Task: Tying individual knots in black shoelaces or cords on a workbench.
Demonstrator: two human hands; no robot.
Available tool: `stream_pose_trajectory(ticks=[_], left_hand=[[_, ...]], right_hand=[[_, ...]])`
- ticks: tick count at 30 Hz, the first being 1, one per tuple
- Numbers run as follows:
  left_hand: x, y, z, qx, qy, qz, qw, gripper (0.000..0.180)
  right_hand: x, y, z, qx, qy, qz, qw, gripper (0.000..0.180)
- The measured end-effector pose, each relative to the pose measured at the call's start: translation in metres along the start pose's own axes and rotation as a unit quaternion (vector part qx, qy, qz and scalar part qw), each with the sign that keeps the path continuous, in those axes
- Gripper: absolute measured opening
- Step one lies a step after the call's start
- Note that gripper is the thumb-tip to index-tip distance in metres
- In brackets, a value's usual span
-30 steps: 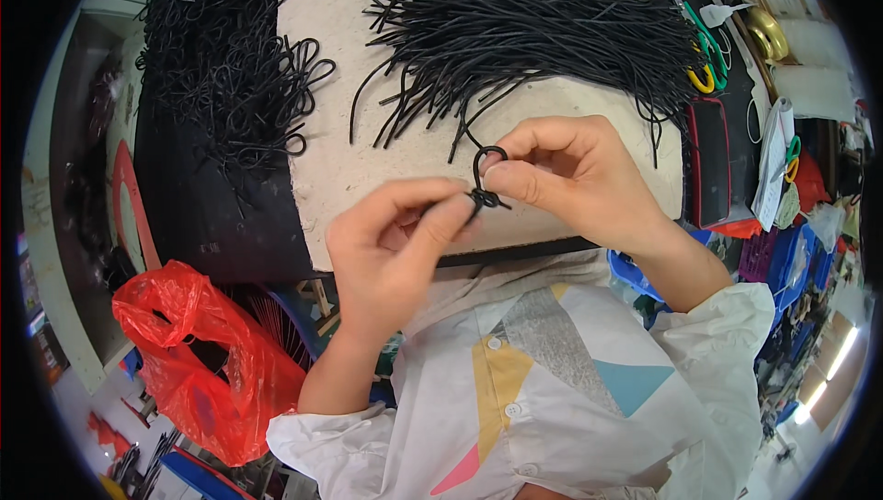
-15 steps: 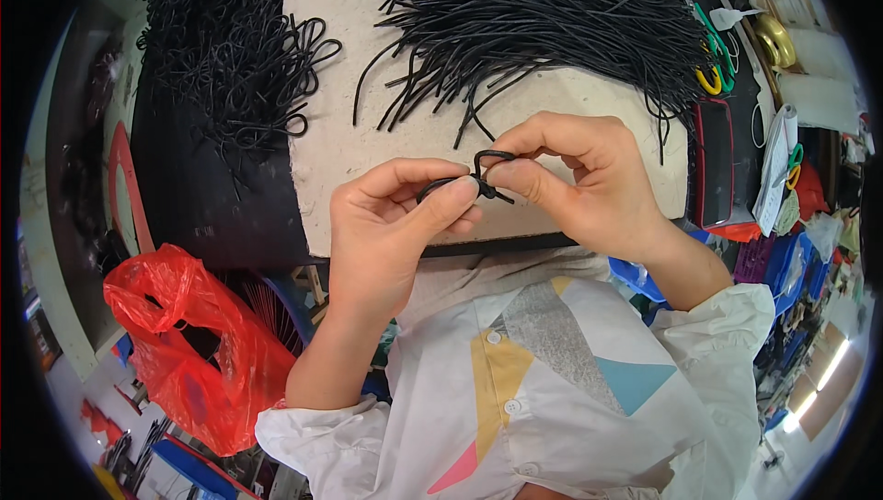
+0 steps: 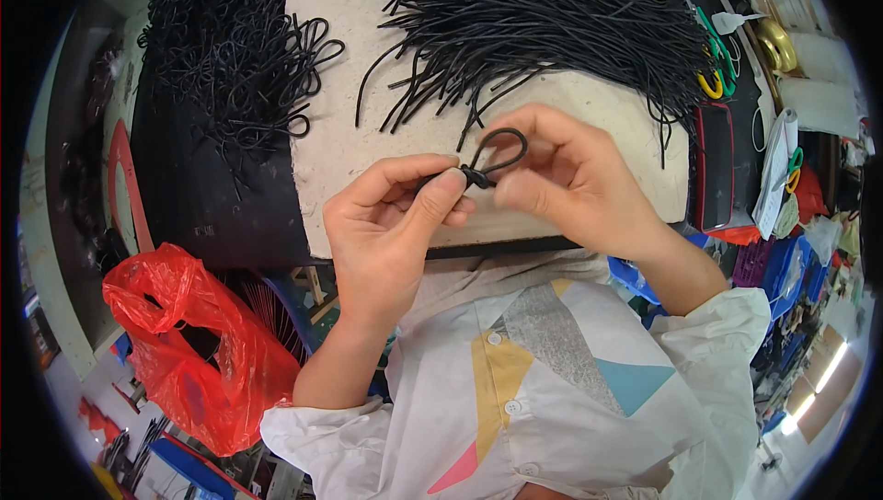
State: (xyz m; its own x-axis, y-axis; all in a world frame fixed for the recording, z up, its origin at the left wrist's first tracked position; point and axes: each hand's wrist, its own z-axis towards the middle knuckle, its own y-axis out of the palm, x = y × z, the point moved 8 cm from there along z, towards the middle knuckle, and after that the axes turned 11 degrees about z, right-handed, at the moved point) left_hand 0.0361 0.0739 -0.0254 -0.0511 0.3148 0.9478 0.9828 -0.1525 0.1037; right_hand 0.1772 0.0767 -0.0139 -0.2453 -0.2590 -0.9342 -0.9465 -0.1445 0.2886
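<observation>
Knot-tightening step: left hand (image 3: 391, 224) and right hand (image 3: 566, 178) both pinch a black cord (image 3: 497, 152) loop; next likely needs opposing pulls, then onto the looped pile (image 3: 235, 58).

A short black cord (image 3: 492, 158) is bent into a small teardrop loop, its ends crossing at a tight knot at the lower left of the loop. The loop stands open above the knot. The left hand (image 3: 395, 224) pinches the cord at the knot between thumb and forefinger, while the right hand (image 3: 561, 178) grips it from the other side, the loop arching over its fingertips.
</observation>
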Motion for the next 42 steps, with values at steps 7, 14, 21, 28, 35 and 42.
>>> stream_pose_trajectory(ticks=[7,14,21,28,35,42], left_hand=[[-0.023,0.009,-0.004,-0.047,-0.169,-0.171,0.970,0.018],[-0.019,0.005,-0.004,-0.038,-0.124,-0.175,0.976,0.016],[-0.018,0.007,-0.005,-0.031,-0.101,-0.209,0.972,0.017],[-0.009,0.012,-0.007,-0.008,-0.069,-0.167,0.984,0.012],[0.004,0.007,-0.005,0.057,0.008,-0.063,0.996,0.012],[0.000,0.007,-0.006,0.049,0.015,-0.159,0.986,0.010]], right_hand=[[-0.016,0.000,-0.003,-0.002,-0.160,-0.179,0.971,0.010],[-0.009,-0.002,-0.003,-0.005,-0.114,-0.155,0.981,0.010],[-0.014,0.003,-0.006,-0.030,-0.110,-0.172,0.979,0.007],[-0.025,0.005,-0.010,-0.018,-0.168,-0.243,0.955,0.008],[-0.032,0.006,-0.013,-0.015,-0.197,-0.280,0.939,0.009],[-0.033,0.012,-0.015,-0.032,-0.185,-0.284,0.940,0.011]])
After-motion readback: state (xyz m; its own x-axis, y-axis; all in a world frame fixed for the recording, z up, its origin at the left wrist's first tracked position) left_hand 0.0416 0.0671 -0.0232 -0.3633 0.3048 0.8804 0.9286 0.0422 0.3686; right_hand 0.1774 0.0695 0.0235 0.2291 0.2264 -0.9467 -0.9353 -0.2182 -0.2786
